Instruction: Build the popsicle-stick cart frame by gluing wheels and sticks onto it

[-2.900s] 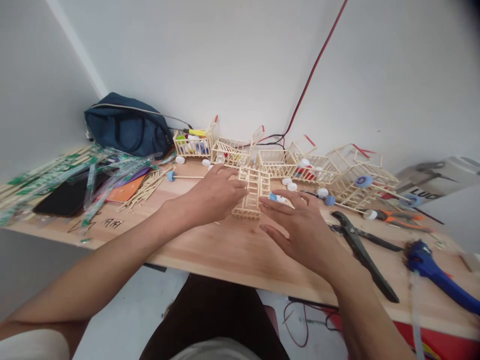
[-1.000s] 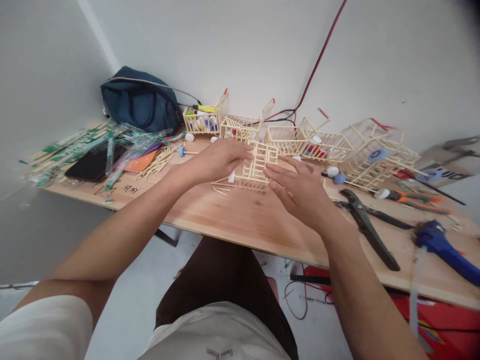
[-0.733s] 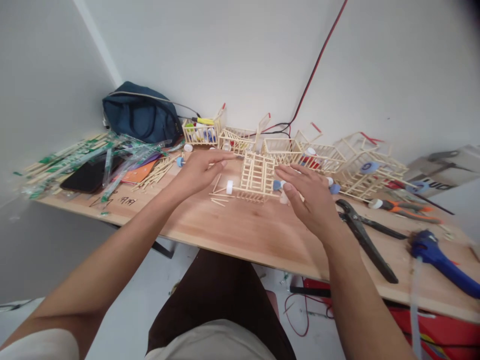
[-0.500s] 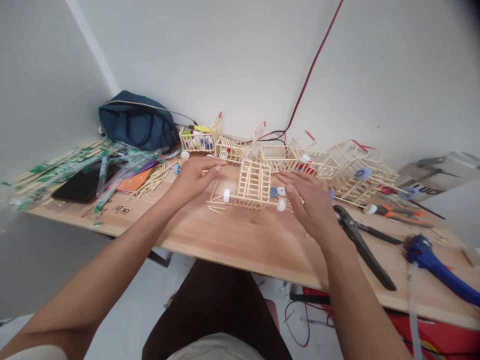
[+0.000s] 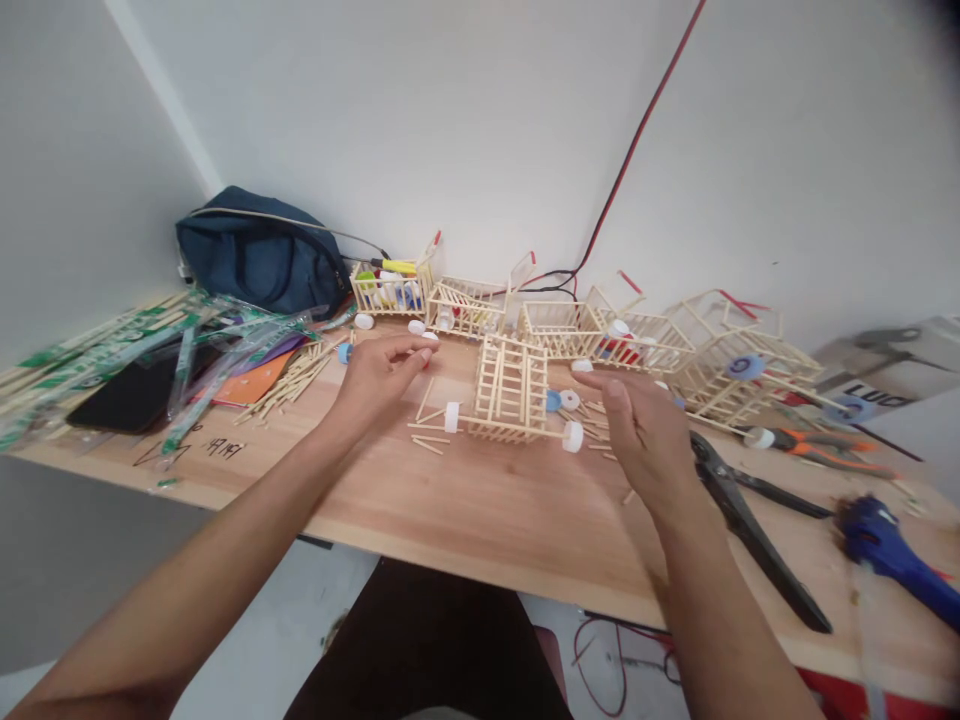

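A small cart made of bamboo sticks [image 5: 511, 385] stands on the table between my hands, with white bottle caps as wheels on its near axle. To its left hovers my left hand [image 5: 384, 372], fingers stretched out, thumb apart, nothing visible in it. Beside those fingertips are a white bottle cap [image 5: 417, 327] and a partly hidden red one. On the right, my right hand [image 5: 649, 425] has its index finger pointing left and the other fingers bent; I see nothing held. Blue and white caps [image 5: 561, 400] and short cut sticks [image 5: 596, 425] lie between it and the cart.
Several finished stick carts [image 5: 645, 335] line the wall. Black pliers [image 5: 757, 535], orange-handled pliers [image 5: 825, 450] and a blue glue gun [image 5: 892, 550] lie at right. At left are a blue bag [image 5: 262, 250], a phone [image 5: 124, 390], wrapped sticks [image 5: 45, 365] and loose sticks [image 5: 292, 385].
My view has shifted slightly. My right hand has moved right, away from the cart, and its fingers have bent except the index. My left hand has moved slightly left; the cart stays put.
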Demonstrator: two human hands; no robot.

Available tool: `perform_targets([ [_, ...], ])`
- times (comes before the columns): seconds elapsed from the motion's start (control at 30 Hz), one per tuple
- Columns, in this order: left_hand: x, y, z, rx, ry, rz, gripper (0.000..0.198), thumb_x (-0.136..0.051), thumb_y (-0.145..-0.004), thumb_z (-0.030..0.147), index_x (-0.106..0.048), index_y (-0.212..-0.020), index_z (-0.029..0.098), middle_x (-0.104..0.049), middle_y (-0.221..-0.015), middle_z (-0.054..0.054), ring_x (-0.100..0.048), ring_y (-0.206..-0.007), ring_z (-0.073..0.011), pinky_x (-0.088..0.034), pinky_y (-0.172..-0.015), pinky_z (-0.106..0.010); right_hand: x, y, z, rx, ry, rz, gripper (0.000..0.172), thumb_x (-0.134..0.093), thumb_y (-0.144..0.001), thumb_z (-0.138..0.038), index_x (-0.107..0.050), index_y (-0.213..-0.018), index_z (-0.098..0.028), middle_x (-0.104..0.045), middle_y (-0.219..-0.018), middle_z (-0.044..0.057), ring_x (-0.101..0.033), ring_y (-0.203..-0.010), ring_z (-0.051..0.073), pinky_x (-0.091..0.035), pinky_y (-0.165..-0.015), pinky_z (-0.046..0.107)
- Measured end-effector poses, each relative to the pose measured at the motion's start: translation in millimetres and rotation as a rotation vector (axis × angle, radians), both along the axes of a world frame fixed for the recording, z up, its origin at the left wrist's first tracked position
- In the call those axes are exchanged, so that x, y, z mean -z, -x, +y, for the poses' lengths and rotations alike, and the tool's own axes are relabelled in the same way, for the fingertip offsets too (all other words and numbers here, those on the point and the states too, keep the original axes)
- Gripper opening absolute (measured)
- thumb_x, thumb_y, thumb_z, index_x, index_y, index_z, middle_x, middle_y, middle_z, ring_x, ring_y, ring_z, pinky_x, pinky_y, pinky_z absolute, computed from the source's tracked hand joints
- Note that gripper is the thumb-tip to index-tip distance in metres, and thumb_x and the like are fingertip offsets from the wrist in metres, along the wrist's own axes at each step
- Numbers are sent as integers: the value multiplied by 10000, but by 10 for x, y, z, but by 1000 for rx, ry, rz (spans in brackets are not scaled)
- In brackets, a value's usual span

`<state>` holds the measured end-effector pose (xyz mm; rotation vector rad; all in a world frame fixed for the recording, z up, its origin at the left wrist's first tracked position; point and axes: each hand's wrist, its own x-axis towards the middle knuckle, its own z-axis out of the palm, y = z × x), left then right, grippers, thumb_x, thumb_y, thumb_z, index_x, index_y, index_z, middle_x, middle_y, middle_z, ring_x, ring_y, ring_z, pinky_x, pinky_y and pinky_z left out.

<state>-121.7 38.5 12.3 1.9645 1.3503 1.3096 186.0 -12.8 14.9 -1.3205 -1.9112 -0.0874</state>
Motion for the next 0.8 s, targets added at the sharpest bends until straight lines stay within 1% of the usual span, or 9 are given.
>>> perform_targets([
  [0.1, 59, 65, -4, -54, 23, -16, 217, -622, -840, 269, -765, -976, 177, -768, -1050, -82, -694, -963, -211, -539, -847, -332, 80, -31, -2, 23, 22, 80, 496, -303, -1035, -419, -750, -1017, -205, -767, -1048, 92, -684, -1046, 248, -489, -904, 418],
  [0.2, 52, 126, -17, -78, 11, 16, 244, -621, -825, 237, -758, -1015, 170, -757, -1015, -77, -673, -902, -191, -525, -805, -318, 151, -76, -7, 75, 59, 165, 520, -299, -1032, -454, -753, -982, -203, -765, -1004, 91, -691, -992, 245, -492, -862, 409],
  [0.33, 13, 167, -22, -71, 42, 38, 156, -669, -796, 265, -767, -881, 179, -749, -884, -46, -636, -791, -170, -477, -706, -282, 185, -133, -9, 132, 97, 225, 560, -290, -1019, -518, -755, -1011, -208, -751, -944, 94, -688, -907, 257, -485, -790, 419],
  [0.4, 14, 168, -24, -90, 75, 32, 135, -687, -782, 276, -756, -820, 165, -737, -821, -36, -616, -734, -161, -443, -667, -271, 182, -147, -12, 153, 91, 231, 571, -290, -1013, -535, -759, -1010, -211, -742, -902, 93, -683, -875, 259, -480, -762, 415],
  [0.47, 38, 152, -33, -116, 103, 67, 168, -668, -803, 300, -735, -763, 151, -699, -720, -19, -583, -669, -150, -401, -626, -264, 179, -152, -14, 165, 84, 229, 582, -290, -1011, -543, -762, -1009, -204, -734, -876, 96, -678, -860, 257, -477, -752, 410],
  [0.53, 83, 117, -49, -126, 128, 149, 216, -631, -829, 316, -710, -715, 151, -652, -641, -4, -551, -626, -146, -366, -600, -265, 182, -152, -13, 164, 85, 232, 599, -284, -1010, -552, -765, -999, -194, -730, -863, 99, -674, -842, 250, -475, -748, 406],
  [0.6, 133, 72, -69, -115, 143, 250, 199, -621, -822, 293, -690, -689, 161, -648, -641, -5, -549, -633, -155, -363, -603, -272, 193, -151, -7, 153, 87, 246, 610, -281, -1009, -558, -764, -990, -185, -729, -858, 101, -670, -831, 244, -472, -758, 407],
  [0.67, 173, 30, -89, -83, 152, 326, 145, -623, -797, 245, -676, -686, 168, -667, -686, -18, -570, -674, -170, -383, -628, -281, 209, -149, 0, 138, 82, 273, 607, -288, -1009, -558, -761, -989, -178, -726, -855, 100, -668, -823, 237, -471, -770, 407],
  [0.8, 187, 5, -145, 40, 143, 349, 89, -603, -779, 161, -686, -748, 171, -696, -801, -41, -613, -816, -194, -440, -726, -294, 237, -149, 4, 108, 81, 289, 604, -291, -1013, -547, -759, -990, -165, -716, -845, 95, -656, -814, 225, -469, -768, 396],
])
